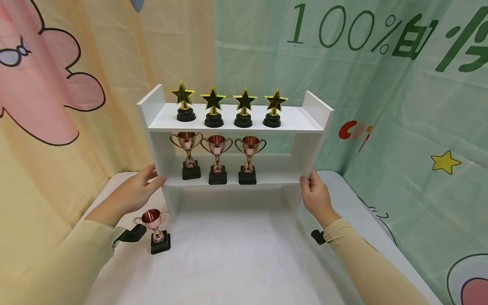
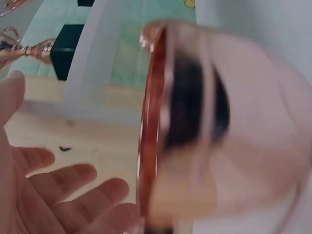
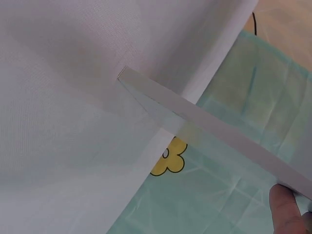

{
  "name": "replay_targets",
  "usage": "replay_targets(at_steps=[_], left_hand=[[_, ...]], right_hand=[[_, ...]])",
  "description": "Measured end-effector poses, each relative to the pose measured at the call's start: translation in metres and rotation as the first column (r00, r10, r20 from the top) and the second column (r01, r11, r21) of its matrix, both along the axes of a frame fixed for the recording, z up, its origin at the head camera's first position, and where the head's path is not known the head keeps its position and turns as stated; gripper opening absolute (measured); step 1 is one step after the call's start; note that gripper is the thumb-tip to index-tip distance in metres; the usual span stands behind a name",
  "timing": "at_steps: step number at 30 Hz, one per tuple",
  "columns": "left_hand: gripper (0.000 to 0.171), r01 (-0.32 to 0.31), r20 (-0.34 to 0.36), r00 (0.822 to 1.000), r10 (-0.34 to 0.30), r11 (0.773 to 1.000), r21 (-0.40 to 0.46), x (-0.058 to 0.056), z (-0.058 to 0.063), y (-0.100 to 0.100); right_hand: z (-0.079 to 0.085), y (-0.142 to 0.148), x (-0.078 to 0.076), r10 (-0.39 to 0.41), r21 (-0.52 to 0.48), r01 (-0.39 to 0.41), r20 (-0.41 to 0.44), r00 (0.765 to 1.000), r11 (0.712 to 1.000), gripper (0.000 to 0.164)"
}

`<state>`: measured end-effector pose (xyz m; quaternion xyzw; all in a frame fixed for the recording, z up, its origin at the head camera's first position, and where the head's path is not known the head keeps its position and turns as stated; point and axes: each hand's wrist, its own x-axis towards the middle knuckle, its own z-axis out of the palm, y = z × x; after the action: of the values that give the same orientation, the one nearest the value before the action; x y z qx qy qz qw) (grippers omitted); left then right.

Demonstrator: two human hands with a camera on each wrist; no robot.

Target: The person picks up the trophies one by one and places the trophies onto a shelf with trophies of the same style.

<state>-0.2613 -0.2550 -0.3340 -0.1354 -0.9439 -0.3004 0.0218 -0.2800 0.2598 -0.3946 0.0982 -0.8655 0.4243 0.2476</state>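
A white two-tier shelf stands on the table between my hands. Several gold star trophies with black bases line its top tier. Three rose-gold trophy cups sit on the tier below. My left hand is at the shelf's left side, thumb tip by the front edge, its fingers spread and loosely extended. My right hand grips the right side panel, thumb at the front edge. Another rose-gold trophy cup stands on the table below my left wrist, large and blurred in the left wrist view.
The white-covered table extends in front of the shelf. A printed curtain hangs close behind and along both sides. Dark straps show at both wrists.
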Motion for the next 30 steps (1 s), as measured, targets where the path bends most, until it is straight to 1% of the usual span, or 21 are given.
replay_targets(at_steps=[2, 5, 8, 11, 15, 17, 19, 22, 25, 30], left_hand=[[0.070, -0.012, -0.044, 0.999, 0.013, 1.000, 0.026, 0.007, -0.001, -0.008], [0.054, 0.002, -0.134, 0.991, 0.010, 0.996, 0.085, 0.020, -0.006, -0.022], [0.043, 0.047, -0.202, 0.979, -0.017, 0.988, 0.147, 0.032, -0.017, -0.034], [0.041, 0.121, -0.242, 0.968, -0.068, 0.970, 0.212, 0.042, -0.032, -0.042], [0.044, 0.218, -0.254, 0.957, -0.141, 0.927, 0.307, 0.052, -0.052, -0.046], [0.046, 0.240, -0.244, 0.956, -0.160, 0.909, 0.342, 0.056, -0.061, -0.047], [0.048, 0.243, -0.233, 0.959, -0.164, 0.898, 0.368, 0.058, -0.069, -0.047], [0.054, 0.249, -0.224, 0.960, -0.170, 0.885, 0.393, 0.060, -0.078, -0.046], [0.057, 0.254, -0.222, 0.959, -0.174, 0.877, 0.408, 0.060, -0.085, -0.044], [0.057, 0.233, -0.214, 0.964, -0.156, 0.881, 0.411, 0.059, -0.091, -0.042]], right_hand=[[0.000, 0.000, 0.000, 0.004, -0.005, -0.004, 0.005, 1.000, 1.000, 0.047], [0.001, -0.001, 0.000, 0.008, -0.007, -0.008, 0.005, 1.000, 1.000, 0.046], [0.001, -0.001, 0.000, 0.012, -0.015, -0.012, 0.006, 1.000, 1.000, 0.047], [0.000, 0.000, 0.000, 0.018, -0.021, -0.018, 0.010, 1.000, 1.000, 0.048], [-0.001, 0.000, -0.001, 0.021, -0.028, -0.021, 0.016, 1.000, 0.999, 0.050], [-0.001, -0.001, 0.000, 0.023, -0.032, -0.023, 0.016, 1.000, 0.999, 0.050], [-0.001, -0.001, 0.000, 0.024, -0.036, -0.024, 0.018, 1.000, 0.999, 0.050], [-0.001, -0.001, 0.000, 0.028, -0.041, -0.027, 0.021, 0.999, 0.999, 0.050], [-0.002, -0.001, -0.001, 0.031, -0.040, -0.030, 0.021, 0.999, 0.999, 0.051], [-0.002, -0.001, -0.001, 0.033, -0.043, -0.033, 0.016, 0.999, 0.999, 0.051]])
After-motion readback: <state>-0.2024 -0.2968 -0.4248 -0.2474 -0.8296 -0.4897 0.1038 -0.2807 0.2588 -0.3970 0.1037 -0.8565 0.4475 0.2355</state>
